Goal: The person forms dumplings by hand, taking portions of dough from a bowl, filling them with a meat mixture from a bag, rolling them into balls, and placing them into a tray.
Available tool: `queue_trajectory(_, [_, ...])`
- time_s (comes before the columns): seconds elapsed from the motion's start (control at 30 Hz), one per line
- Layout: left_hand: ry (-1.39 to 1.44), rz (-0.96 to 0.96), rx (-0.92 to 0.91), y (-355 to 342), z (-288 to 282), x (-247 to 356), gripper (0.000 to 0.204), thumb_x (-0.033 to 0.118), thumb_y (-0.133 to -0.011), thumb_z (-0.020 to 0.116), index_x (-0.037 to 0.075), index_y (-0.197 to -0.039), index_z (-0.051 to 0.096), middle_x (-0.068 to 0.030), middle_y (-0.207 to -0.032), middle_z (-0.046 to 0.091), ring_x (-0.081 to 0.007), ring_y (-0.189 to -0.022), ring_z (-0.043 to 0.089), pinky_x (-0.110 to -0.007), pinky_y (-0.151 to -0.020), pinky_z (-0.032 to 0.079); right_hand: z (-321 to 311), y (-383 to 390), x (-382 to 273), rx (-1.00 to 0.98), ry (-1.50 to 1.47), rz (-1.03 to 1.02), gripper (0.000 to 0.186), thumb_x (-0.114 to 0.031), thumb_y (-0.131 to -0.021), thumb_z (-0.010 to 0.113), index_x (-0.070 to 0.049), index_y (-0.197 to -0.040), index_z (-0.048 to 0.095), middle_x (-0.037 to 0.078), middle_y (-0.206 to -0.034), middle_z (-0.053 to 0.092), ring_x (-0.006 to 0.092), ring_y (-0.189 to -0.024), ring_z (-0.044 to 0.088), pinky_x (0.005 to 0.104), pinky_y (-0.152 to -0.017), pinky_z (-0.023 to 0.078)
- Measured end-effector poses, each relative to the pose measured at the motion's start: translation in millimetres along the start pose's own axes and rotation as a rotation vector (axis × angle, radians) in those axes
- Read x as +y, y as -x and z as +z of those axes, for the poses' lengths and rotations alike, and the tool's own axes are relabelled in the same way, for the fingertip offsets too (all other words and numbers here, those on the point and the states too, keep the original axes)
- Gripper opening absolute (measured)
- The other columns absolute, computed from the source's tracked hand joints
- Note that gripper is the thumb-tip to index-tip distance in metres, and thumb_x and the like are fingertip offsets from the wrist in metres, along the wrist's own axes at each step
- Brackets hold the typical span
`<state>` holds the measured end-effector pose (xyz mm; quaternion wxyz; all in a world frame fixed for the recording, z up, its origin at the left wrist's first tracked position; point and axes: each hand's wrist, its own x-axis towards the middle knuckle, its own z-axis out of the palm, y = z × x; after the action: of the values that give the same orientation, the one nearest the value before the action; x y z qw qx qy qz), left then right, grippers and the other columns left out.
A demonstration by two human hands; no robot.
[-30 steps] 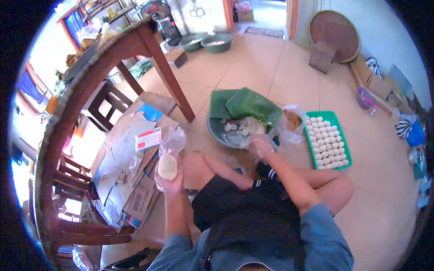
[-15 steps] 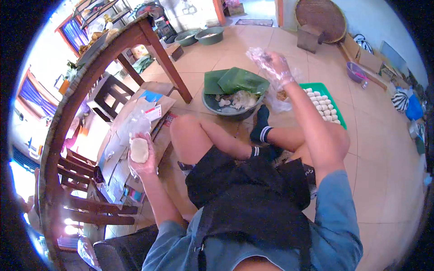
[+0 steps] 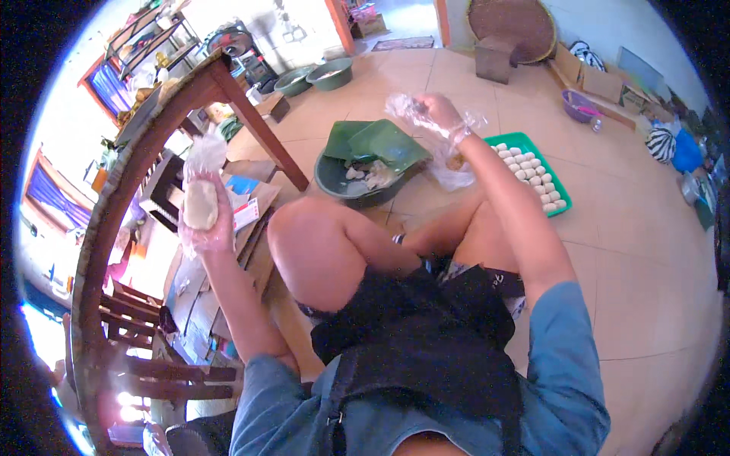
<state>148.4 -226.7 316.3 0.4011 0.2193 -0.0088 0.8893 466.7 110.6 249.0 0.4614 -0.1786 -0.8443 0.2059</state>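
Note:
A flattened piece of pale dough (image 3: 201, 204) lies on the palm of my left hand (image 3: 211, 242), which wears a clear plastic glove and is raised at the left. My right hand (image 3: 437, 115), also gloved, is held up farther out with its fingers curled; what they hold, if anything, I cannot make out. Loose glove plastic sticks out past those fingers. Beyond my knees a dark green basin (image 3: 328, 179) contains a lump of dough (image 3: 378, 176), partly covered by green leaves (image 3: 389, 146). A clear plastic bag (image 3: 450, 176) with brown stuff sits beside it, partly behind my right forearm.
Rows of white dough balls (image 3: 530, 165) fill a green tray (image 3: 566, 201) on the right. A wooden table (image 3: 258, 121) rises at the left, with flattened cardboard (image 3: 251, 254) near its leg. Two basins (image 3: 331, 76), a purple bowl (image 3: 579, 108) and a round woven tray (image 3: 511, 26) are farther off.
My left hand has lifted up and leftward with the dough. My right hand has come slightly lower, its fingers still curled. My view has shifted, and my left knee sits higher.

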Motion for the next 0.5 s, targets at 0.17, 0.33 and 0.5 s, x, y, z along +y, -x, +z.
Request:
queue_trajectory(0.17, [0.050, -0.075, 0.021, -21, 21, -59, 0.043, 0.015, -0.080, 0.039, -0.012, -0.113, 0.044, -0.0249, -0.110, 0.053, -0.0348, -0.107, 0.051, -0.049, -0.098, 0.037, 10, 36, 49, -0.074, 0.090, 0.201, 0.027, -0.029, -0.079, 0.061, -0.006, -0.092, 0.065, 0.010, -0.080, 0.065, 0.0192, -0.073, 0.060, 0.0321, -0.068, 0.048])
queue_trajectory(0.33, [0.114, -0.216, 0.104, -39, -19, -74, 0.042, 0.019, -0.084, 0.039, -0.011, -0.111, 0.047, -0.0245, -0.108, 0.053, -0.0355, -0.105, 0.050, -0.047, -0.095, 0.041, 62, 42, 3, -0.159, 0.046, 0.238, 0.027, -0.034, -0.079, 0.058, -0.010, -0.090, 0.065, 0.014, -0.082, 0.065, 0.0275, -0.076, 0.063, 0.0372, -0.067, 0.050])
queue_trajectory(0.5, [0.123, -0.107, 0.410, -47, -64, -56, 0.037, 0.018, -0.082, 0.041, -0.005, -0.108, 0.051, -0.0200, -0.107, 0.055, -0.0330, -0.103, 0.052, -0.047, -0.093, 0.042, 150, 44, 46, -0.498, 0.354, 0.129, 0.023, -0.024, -0.079, 0.050, -0.008, -0.087, 0.064, 0.015, -0.083, 0.063, 0.0295, -0.076, 0.062, 0.0411, -0.065, 0.048])
